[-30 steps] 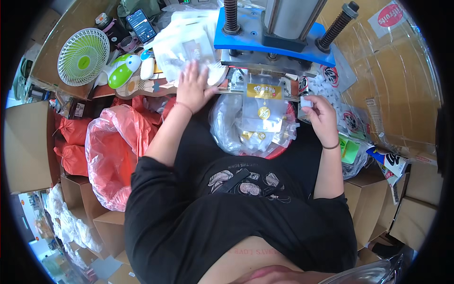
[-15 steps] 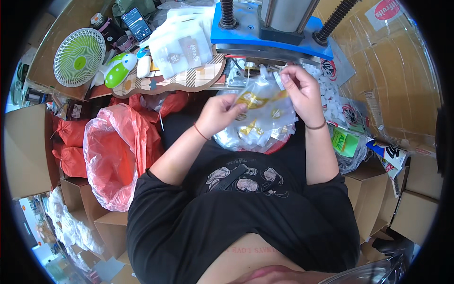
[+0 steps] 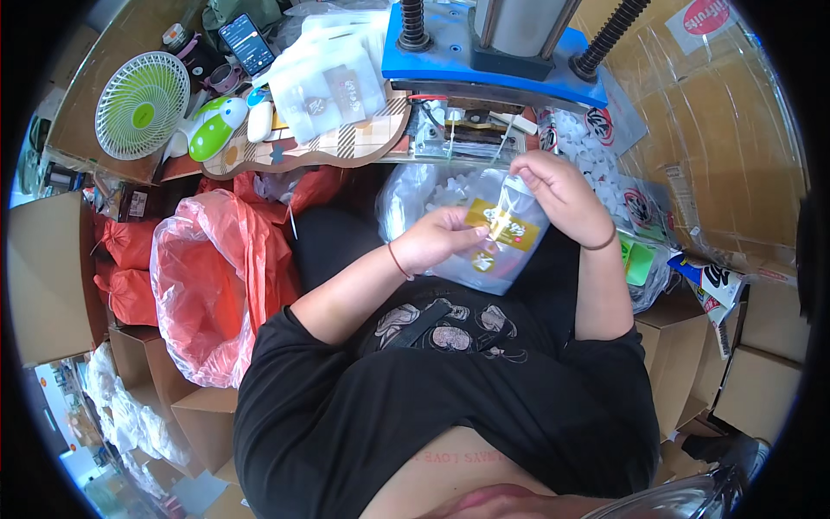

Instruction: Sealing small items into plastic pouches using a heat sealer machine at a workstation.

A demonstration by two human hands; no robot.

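Note:
My left hand (image 3: 435, 240) is closed on the left side of a clear plastic bag (image 3: 517, 255) with a gold printed panel, its thumb lying on the front. The upper corner of the same bag is pinched by my right hand (image 3: 562, 195). Held tilted, the bag hangs over my lap, just above my black shirt. Partly behind it, a container lined with clear plastic (image 3: 396, 201) holds small white pieces. Beyond my hands stands a press with a blue plate (image 3: 445, 62) and two coil springs.
A stack of frosted bags (image 3: 333, 99) lies on a patterned board (image 3: 251, 157) at the far left, near a phone (image 3: 247, 43), a mouse and a green fan (image 3: 143, 105). On the left is a red plastic-lined bin (image 3: 186, 285). White scraps (image 3: 581, 143) lie beside the press.
Both hands have come back toward me, away from the press, bringing the bag along. The bag is now flatter, with its gold panel facing up.

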